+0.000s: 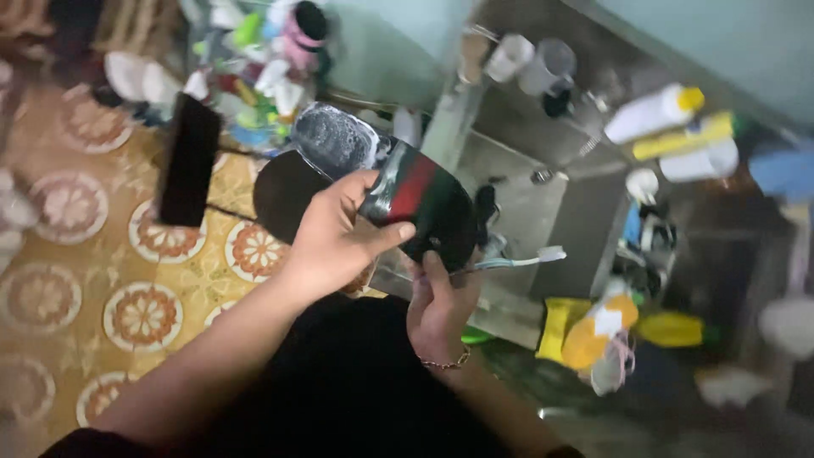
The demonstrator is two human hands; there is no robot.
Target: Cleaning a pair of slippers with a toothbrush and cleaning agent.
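- Your left hand (335, 242) is clamped on a dark slipper (398, 191), fingers wrapped over its strap and thumb pressed along the near edge.
- The slipper is black, with a broad strap that carries a red band beside a darker stripe; the strap looks glossy and wet.
- The insole end of the slipper sticks out above your left hand, pointing away from you, and is coated in greyish white foam (soapy, by the look of it).
- A second dark rounded shape (284, 191) shows just behind and to the left of that hand; whether it is another slipper or part of the same one cannot be told.
- Your right hand (441, 309) sits just below the slipper, closed around the handle of a toothbrush (517, 260).
- The toothbrush is pale, with its white bristle head pointing to the right, away from the hand; its handle lies close under the slipper's strap.
- A thin bracelet (448, 363) circles your right wrist.
- Beyond both hands is a grey sink (526, 208), with two cups (530, 61) on the ledge above it.
- Right of your right hand stand a white bottle with a yellow cap (653, 112) and, lower down, a yellow bottle (593, 335).
- Left of your left hand lies a patterned yellow floor (102, 254) with round motifs.
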